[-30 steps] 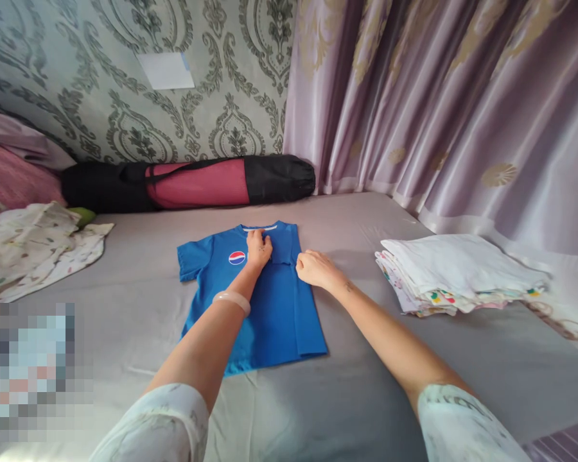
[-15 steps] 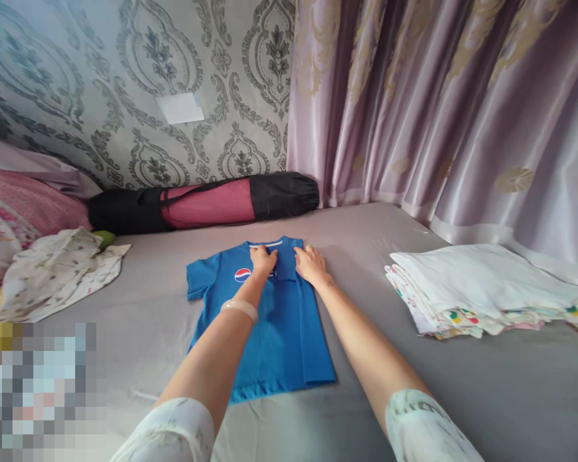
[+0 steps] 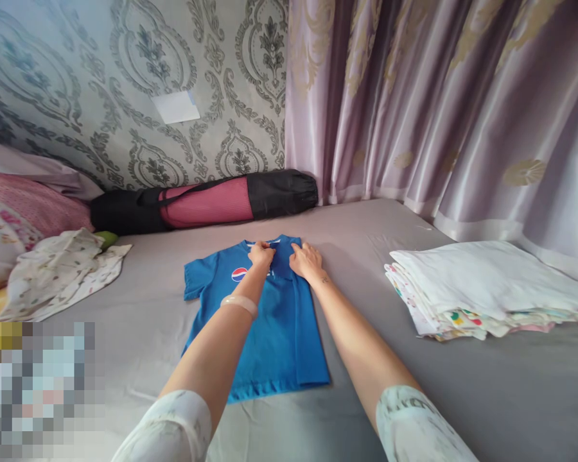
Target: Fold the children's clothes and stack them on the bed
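Observation:
A blue short-sleeved T-shirt (image 3: pixel 270 333) lies on the grey bed sheet, its collar away from me. A round red, white and blue logo shows on its chest. The right side is folded inward in a long strip, while the left sleeve lies spread out. At the collar, my left hand (image 3: pixel 261 255) is closed with the fingers curled on the fabric; a pale bangle circles that wrist. My right hand (image 3: pixel 307 262) has its fingers bent around the folded shoulder edge. The fingertips of both hands are partly hidden.
A stack of folded white cloths (image 3: pixel 486 282) lies on the right. Along the wall rests a black and pink rolled mat bag (image 3: pixel 207 202). Crumpled patterned cloth (image 3: pixel 58 269) and pink bedding (image 3: pixel 33 205) are on the left. Purple curtains (image 3: pixel 390 96) hang behind. The lower left corner is pixelated.
The view has shifted slightly. Both hands stay at the shirt's collar and shoulder, with only slight movement; the folded strip looks nearly the same.

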`<state>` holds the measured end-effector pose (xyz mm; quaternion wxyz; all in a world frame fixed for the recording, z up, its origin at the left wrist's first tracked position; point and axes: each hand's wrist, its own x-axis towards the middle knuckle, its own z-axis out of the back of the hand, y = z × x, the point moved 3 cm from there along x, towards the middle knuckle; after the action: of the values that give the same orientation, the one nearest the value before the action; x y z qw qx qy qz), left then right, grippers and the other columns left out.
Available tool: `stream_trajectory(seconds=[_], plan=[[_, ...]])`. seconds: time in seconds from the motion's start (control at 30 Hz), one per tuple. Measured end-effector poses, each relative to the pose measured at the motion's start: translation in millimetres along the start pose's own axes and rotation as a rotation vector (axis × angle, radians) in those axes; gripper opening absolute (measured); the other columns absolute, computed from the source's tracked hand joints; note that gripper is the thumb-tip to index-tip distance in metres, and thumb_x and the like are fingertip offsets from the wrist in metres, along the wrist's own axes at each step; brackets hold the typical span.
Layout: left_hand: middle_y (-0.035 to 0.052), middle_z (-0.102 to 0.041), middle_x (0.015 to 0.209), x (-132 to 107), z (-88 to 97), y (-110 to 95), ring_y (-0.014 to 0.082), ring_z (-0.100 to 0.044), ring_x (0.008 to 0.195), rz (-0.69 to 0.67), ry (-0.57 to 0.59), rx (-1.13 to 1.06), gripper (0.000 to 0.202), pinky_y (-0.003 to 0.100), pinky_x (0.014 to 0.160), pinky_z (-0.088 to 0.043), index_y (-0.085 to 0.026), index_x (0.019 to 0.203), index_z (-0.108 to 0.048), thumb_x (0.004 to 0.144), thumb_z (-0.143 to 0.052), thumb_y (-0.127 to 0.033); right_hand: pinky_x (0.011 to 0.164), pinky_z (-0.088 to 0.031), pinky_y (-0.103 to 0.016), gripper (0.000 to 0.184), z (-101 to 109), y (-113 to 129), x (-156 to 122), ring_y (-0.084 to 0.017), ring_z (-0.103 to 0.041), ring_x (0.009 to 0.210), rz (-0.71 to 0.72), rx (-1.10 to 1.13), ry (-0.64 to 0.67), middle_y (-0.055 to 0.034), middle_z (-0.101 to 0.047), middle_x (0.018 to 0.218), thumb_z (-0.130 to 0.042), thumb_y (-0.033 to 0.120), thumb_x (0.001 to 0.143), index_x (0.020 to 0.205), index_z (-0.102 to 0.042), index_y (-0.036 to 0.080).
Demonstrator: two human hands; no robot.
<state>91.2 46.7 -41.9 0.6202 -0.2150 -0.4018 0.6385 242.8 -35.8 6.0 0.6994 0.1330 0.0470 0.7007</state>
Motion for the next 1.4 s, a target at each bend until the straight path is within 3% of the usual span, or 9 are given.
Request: stream_trajectory(seconds=[0.13, 0.27, 0.5, 0.73, 0.87, 0.97, 1.13, 1.27, 1.4], plan=[[0.0015, -0.068, 0.079, -11.1, 4.1, -9.7, 0.0205, -0.067, 0.079, 0.078, 0.002, 0.017, 0.025, 0.034, 0.074, -0.053, -0.022, 0.097, -0.066, 0.073, -0.069, -0.027, 0.095, -0.041, -0.038, 0.05, -2.0, -0.5, 0.9, -0.027, -0.058, 0.114, -0.013, 0.013, 0.008, -0.0149, -0.06, 0.126, -0.038, 0.025, 0.093, 0.141, -0.051, 0.023], [0.0054, -0.07, 0.091, -22.7, 12.0, -22.3, 0.0253, -0.065, 0.095, 0.079, 0.036, 0.145, 0.022, 0.038, 0.086, -0.051, -0.021, 0.097, -0.07, 0.077, -0.067, -0.028, 0.097, -0.04, -0.038, 0.05, -2.9, -1.6, 2.6, -0.026, -0.056, 0.116, -0.028, 0.029, 0.02, -0.0134, -0.059, 0.128, -0.039, 0.025, 0.093, 0.141, -0.05, 0.024], [0.0085, -0.065, 0.109, -53.6, 12.8, -55.3, 0.022, -0.061, 0.104, -0.345, 0.144, 0.321, 0.031, 0.032, 0.093, -0.047, -0.02, 0.111, -0.07, 0.087, -0.051, -0.015, 0.1, -0.039, -0.037, 0.051, -1.4, -8.8, 9.6, -0.026, -0.055, 0.121, -0.034, 0.074, 0.124, -0.0122, -0.057, 0.133, -0.037, 0.02, 0.093, 0.143, -0.048, 0.024], [0.0134, -0.06, 0.112, -75.8, 7.2, -71.0, 0.0291, -0.057, 0.105, -0.441, 0.287, 0.596, 0.037, 0.041, 0.088, -0.046, -0.022, 0.119, -0.067, 0.093, -0.042, -0.018, 0.101, -0.042, -0.036, 0.051, -3.0, -17.2, 19.2, -0.025, -0.054, 0.126, -0.061, 0.19, 0.185, -0.01, -0.056, 0.139, -0.039, 0.024, 0.093, 0.142, -0.048, 0.024], [0.0125, -0.062, 0.115, -77.3, 6.3, -67.1, 0.0318, -0.054, 0.108, -0.464, 0.288, 0.567, 0.037, 0.045, 0.089, -0.046, -0.022, 0.124, -0.063, 0.092, -0.046, -0.021, 0.101, -0.042, -0.03, 0.051, -4.3, -26.1, 26.9, -0.022, -0.053, 0.128, -0.103, 0.312, 0.186, -0.0079, -0.056, 0.141, -0.035, 0.021, 0.094, 0.142, -0.05, 0.019], [0.0133, -0.062, 0.117, -74.5, 13.6, -54.1, 0.0317, -0.055, 0.108, -0.414, 0.187, 0.472, 0.039, 0.046, 0.092, -0.046, -0.018, 0.124, -0.061, 0.087, -0.057, -0.028, 0.099, -0.043, -0.026, 0.049, -3.7, -33.0, 31.0, -0.02, -0.056, 0.125, -0.132, 0.39, 0.168, -0.0071, -0.06, 0.137, -0.032, 0.02, 0.095, 0.138, -0.054, 0.017], [0.0115, -0.065, 0.104, -78.0, 30.8, -25.9, 0.0273, -0.06, 0.099, -0.358, 0.115, 0.361, 0.034, 0.043, 0.093, -0.048, -0.016, 0.118, -0.061, 0.088, -0.056, -0.031, 0.103, -0.039, -0.028, 0.047, 5.2, -22.7, 24.2, -0.02, -0.055, 0.124, -0.102, 0.298, -0.041, -0.0108, -0.062, 0.133, -0.028, 0.019, 0.097, 0.134, -0.057, 0.015], [0.0128, -0.064, 0.113, -91.1, 36.7, -16.1, 0.0271, -0.059, 0.104, -0.475, 0.138, 0.346, 0.034, 0.045, 0.096, -0.047, -0.017, 0.121, -0.058, 0.089, -0.053, -0.029, 0.117, -0.022, -0.037, 0.052, -2.3, 8.6, 10.3, -0.023, -0.033, 0.142, 0.151, 0.181, -0.053, -0.0119, -0.043, 0.151, -0.025, 0.03, 0.101, 0.144, -0.045, 0.01], [0.0145, -0.061, 0.122, -103.0, 35.8, -14.0, 0.0283, -0.056, 0.114, -0.554, 0.118, 0.354, 0.033, 0.047, 0.102, -0.044, -0.017, 0.122, -0.058, 0.093, -0.048, -0.03, 0.12, -0.011, -0.044, 0.061, -22.1, 17.4, 1.8, -0.027, -0.016, 0.149, 0.153, 0.053, 0.063, -0.0167, -0.024, 0.16, -0.023, 0.038, 0.102, 0.15, -0.032, 0.001]])
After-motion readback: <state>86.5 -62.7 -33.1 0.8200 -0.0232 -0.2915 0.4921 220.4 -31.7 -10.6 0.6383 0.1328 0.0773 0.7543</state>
